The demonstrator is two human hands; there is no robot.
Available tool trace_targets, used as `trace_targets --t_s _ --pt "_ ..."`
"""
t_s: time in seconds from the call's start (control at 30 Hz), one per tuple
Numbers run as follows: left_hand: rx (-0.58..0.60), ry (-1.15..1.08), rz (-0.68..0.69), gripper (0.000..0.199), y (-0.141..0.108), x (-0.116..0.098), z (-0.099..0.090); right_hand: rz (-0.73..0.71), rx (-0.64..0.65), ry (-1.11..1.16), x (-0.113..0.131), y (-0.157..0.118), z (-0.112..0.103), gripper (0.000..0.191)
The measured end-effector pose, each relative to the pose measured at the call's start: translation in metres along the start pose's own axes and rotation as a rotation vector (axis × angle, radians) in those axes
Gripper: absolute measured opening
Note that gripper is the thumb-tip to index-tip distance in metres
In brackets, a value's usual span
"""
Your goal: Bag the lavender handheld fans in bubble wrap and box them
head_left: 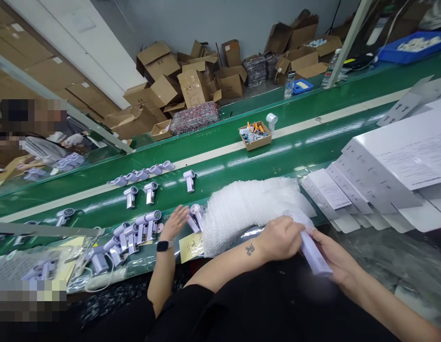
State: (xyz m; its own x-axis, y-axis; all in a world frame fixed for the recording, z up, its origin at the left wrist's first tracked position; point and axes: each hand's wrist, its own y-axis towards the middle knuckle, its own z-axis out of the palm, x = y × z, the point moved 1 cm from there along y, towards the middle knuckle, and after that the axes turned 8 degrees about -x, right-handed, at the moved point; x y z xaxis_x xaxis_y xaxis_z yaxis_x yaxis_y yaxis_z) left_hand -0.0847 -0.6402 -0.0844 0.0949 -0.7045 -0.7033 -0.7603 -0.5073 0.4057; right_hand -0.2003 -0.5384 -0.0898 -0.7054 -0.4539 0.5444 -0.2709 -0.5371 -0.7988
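A lavender handheld fan point(315, 254) is held low in front of my body, its head end covered by a pale bubble bag point(301, 218). My left hand point(282, 237) is closed at the bag and the upper end of the fan. On the other side, my right hand point(330, 251) grips the fan's body, thumb near the bag. Just beyond my left forearm lies a thick stack of white bubble bags point(245, 204). To the left of that stack, two lavender fans point(196, 213) lie beside a co-worker's open hand point(176, 222), which wears a watch.
A green conveyor belt point(220, 167) carries spaced-out lavender fans point(150, 192). White printed cartons point(402, 147) lean in a row at right. A small cardboard tray point(258, 145) of parts sits across the belt. Clustered fans point(135, 232) and a yellow note point(191, 248) are at left.
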Motion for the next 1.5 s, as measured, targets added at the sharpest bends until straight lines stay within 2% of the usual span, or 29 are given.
trace_targets --t_s 0.07,0.1,0.2,0.27,0.37,0.57,0.63,0.73,0.8,0.83,0.9,0.97,1.03,1.07,1.13,1.2,1.27,1.37,1.43,1.5 --pt "0.036 -0.07 -0.057 0.021 0.0 -0.011 -0.004 -0.016 -0.021 -0.067 0.001 -0.008 -0.016 0.022" --pt "0.06 -0.123 -0.144 0.022 -0.001 -0.015 -0.008 -0.048 -0.034 -0.146 0.003 -0.014 -0.026 0.022" --pt "0.186 -0.325 -0.464 0.025 0.0 -0.026 -0.018 -0.244 -0.073 -0.507 0.014 -0.037 -0.053 0.025" --pt "0.272 -0.415 -0.531 0.027 0.004 -0.03 -0.022 -0.401 -0.106 -0.709 0.024 -0.051 -0.065 0.027" --pt "0.302 -0.415 -0.541 0.03 0.014 -0.029 -0.016 -0.447 -0.066 -0.837 0.034 -0.061 -0.07 0.032" --pt "0.228 -0.487 -0.527 0.038 0.033 -0.028 -0.001 -0.385 -0.04 -0.737 0.051 -0.057 -0.066 0.032" --pt "0.201 -0.574 -0.536 0.039 0.039 -0.03 -0.006 -0.371 -0.011 -0.695 0.059 -0.056 -0.068 0.031" --pt "0.133 -0.699 -0.523 0.036 0.048 -0.025 -0.023 -0.416 0.027 -0.651 0.072 -0.056 -0.071 0.029" --pt "0.041 -0.785 -0.495 0.034 0.055 -0.017 -0.036 -0.471 0.101 -0.651 0.079 -0.057 -0.067 0.03" --pt "0.01 -0.821 -0.459 0.04 0.057 -0.013 -0.041 -0.5 0.162 -0.632 0.081 -0.058 -0.062 0.03" --pt "0.049 -0.83 -0.356 0.062 0.059 -0.008 -0.046 -0.54 0.309 -0.544 0.082 -0.058 -0.046 0.029" --pt "0.179 -0.729 -0.29 0.08 0.057 -0.008 -0.04 -0.538 0.423 -0.431 0.078 -0.054 -0.029 0.027" --pt "0.248 -0.577 -0.325 0.067 0.05 -0.009 -0.028 -0.52 0.428 -0.308 0.071 -0.044 -0.019 0.026" --pt "0.214 -0.511 -0.372 0.053 0.046 -0.007 -0.023 -0.51 0.377 -0.221 0.066 -0.035 -0.02 0.025" --pt "0.057 -0.44 -0.488 0.033 0.038 0.0 -0.019 -0.48 0.148 -0.002 0.056 -0.01 -0.032 0.024" --pt "-0.167 -0.468 -0.61 0.028 0.033 0.013 -0.025 -0.429 -0.167 0.207 0.043 0.024 -0.053 0.033" --pt "-0.393 -0.567 -0.706 0.031 0.031 0.028 -0.037 -0.381 -0.346 0.298 0.032 0.061 -0.07 0.051" --pt "-0.625 -0.763 -0.827 0.036 0.03 0.048 -0.054 -0.412 -0.38 0.365 0.022 0.108 -0.072 0.061" --pt "-0.684 -0.888 -0.929 0.036 0.025 0.06 -0.061 -0.473 -0.411 0.407 0.017 0.125 -0.061 0.054" --pt "-0.734 -0.975 -1.036 0.032 0.015 0.075 -0.068 -0.537 -0.466 0.444 0.01 0.128 -0.046 0.046"
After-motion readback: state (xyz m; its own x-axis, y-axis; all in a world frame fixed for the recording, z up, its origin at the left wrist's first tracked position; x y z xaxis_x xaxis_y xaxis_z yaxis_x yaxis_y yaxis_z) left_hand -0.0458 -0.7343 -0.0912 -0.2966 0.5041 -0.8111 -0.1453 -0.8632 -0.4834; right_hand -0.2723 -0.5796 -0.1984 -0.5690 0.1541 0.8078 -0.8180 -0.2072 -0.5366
